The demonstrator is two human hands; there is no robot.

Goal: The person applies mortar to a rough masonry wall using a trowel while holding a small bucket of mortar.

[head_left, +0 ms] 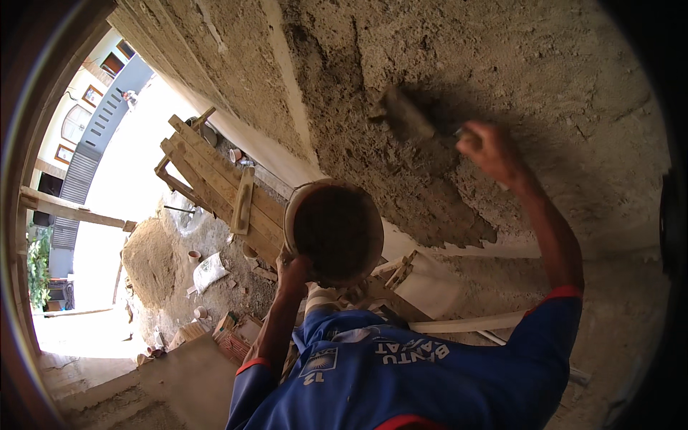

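**Trowel on the wall, mortar bucket waiting down and to the left**

The right hand [491, 149] is reaching up and out to the wall, its grip closing round the handle of a plastering trowel [410, 115]. The blade is lying flat against the wet mortar patch [423, 186], with its long axis running from the hand up and to the left, so the tool is extending away from the grip toward the upper left of the view. The blade's far end is sitting near the top of the darker, fresh patch, which is spreading downward and to the right beneath it.

The left hand [292, 271] is clamping the lower rim of a round bucket [335, 233], holding it tilted so its dark mouth is facing the camera. The bucket is hanging below and to the left of the trowel, well apart from the blade and close to the person's chest.

So the mortar supply is lying down-left of the right grip, and the right hand is the nearer one to the wall. A wooden scaffold frame [215, 183] is showing below, beside a sand heap [150, 261].
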